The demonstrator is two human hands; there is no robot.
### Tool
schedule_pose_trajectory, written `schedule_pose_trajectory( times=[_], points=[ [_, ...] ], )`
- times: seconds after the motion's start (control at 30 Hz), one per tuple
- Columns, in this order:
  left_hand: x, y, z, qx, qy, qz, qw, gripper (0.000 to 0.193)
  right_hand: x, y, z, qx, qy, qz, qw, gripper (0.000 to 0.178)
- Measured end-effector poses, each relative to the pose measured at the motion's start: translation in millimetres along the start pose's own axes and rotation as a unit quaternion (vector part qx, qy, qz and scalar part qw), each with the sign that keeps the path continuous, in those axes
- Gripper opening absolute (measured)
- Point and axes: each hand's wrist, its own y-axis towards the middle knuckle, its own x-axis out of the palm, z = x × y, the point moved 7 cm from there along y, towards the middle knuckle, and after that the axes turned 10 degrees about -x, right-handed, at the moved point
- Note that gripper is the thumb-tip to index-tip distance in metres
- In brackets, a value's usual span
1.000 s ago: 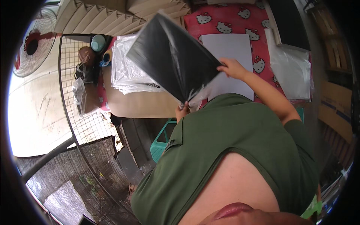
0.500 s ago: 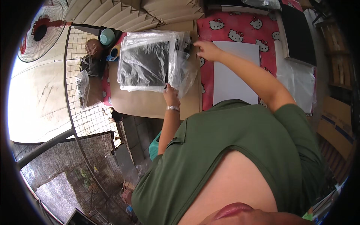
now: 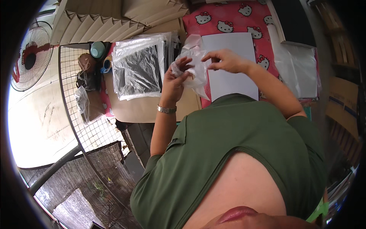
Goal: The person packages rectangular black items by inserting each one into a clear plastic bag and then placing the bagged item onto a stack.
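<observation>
A clear plastic bag [image 3: 198, 68] hangs crumpled between my hands, above the table. My left hand [image 3: 176, 78], with a metal watch band at the wrist, has its fingers bent around the bag's left side. Just right of the bag is my right hand [image 3: 227, 61], its fingers curved and apart with nothing visible in them. To the left lies a stack of flat black pieces in clear plastic sleeves [image 3: 139, 70]. Under my right hand, a white sheet [image 3: 232, 82] rests on the table.
Brown cardboard [image 3: 131, 110] lies beneath the stack on a pink patterned tablecloth [image 3: 225, 15]. Folded brown paper [image 3: 103, 24] is piled behind. More clear plastic [image 3: 295, 68] and a black panel [image 3: 293, 23] sit at right. A fan [image 3: 32, 57] stands far left, near a teal bowl [image 3: 97, 49].
Both hands have left the edges of the sleeved stack and moved closer together. The clear bag, formerly at the stack's right side, is now lifted to the right, over the table.
</observation>
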Motion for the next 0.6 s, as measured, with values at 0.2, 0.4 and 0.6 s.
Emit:
schedule_pose_trajectory(
  times=[0.2,0.4,0.6],
  points=[
    [39.0,20.9,8.5,0.047,-0.189,-0.022,0.981,0.049,9.1,-15.4,-51.5,-0.17,-0.027,0.162,0.972,0.084],
    [32.6,26.9,-1.0,-0.01,-0.143,0.023,0.989,0.039,-24.2,-22.8,-30.7,-0.159,-0.01,0.25,0.955,0.029],
    [4.5,31.8,0.4,-0.019,-0.069,0.074,0.995,0.023,-48.6,-30.4,-15.2,-0.162,0.098,0.233,0.954,0.014]
  ],
)
